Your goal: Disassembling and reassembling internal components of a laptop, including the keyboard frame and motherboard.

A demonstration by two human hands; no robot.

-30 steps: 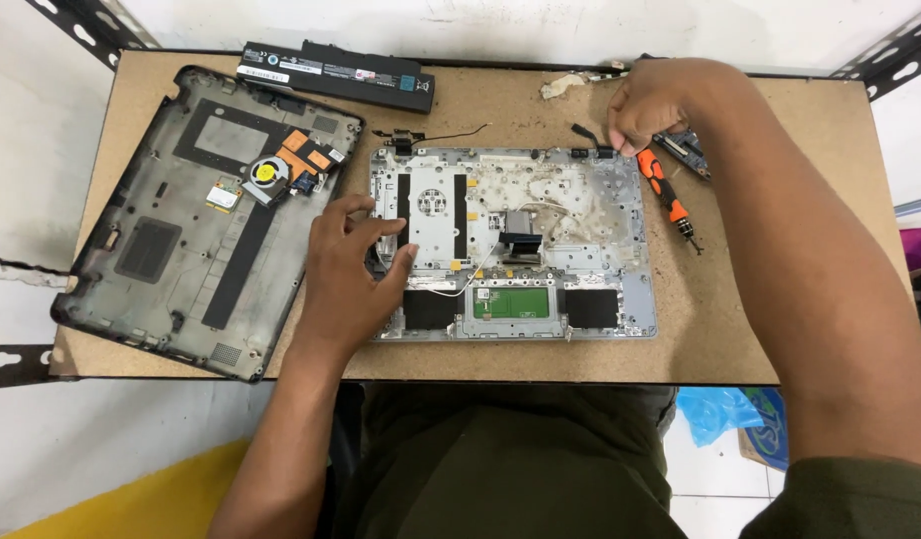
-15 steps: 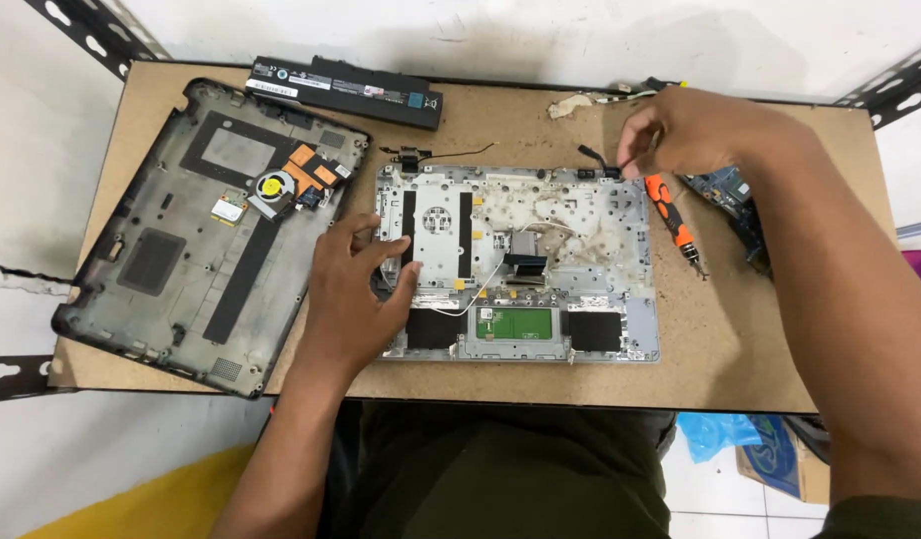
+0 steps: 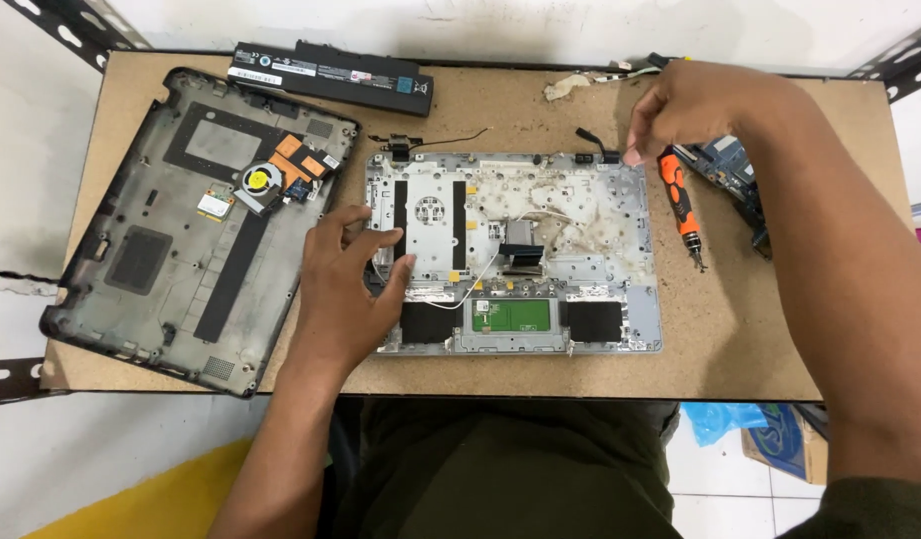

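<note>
An upturned silver laptop palmrest frame [image 3: 580, 250], stained, with a green touchpad board [image 3: 511, 316], lies mid-table. My left hand [image 3: 346, 284] rests flat on its left part, fingers spread, holding nothing. My right hand [image 3: 695, 105] hovers at the frame's back right corner with fingertips pinched together close to a black hinge piece [image 3: 590, 140]. Whether something small sits between the fingers is hidden. An orange-handled screwdriver [image 3: 680, 205] lies loose just right of the frame, below my right hand.
A dark laptop bottom case [image 3: 161, 250] with a fan [image 3: 256, 183] lies at the left. A long black battery [image 3: 331, 75] sits at the back. A blue circuit board [image 3: 730, 170] lies partly under my right forearm. Loose wires [image 3: 620, 72] are at the back edge.
My right hand has shifted slightly along the frame's back right corner, uncovering more of the circuit board. My left hand has stayed on the frame's left part.
</note>
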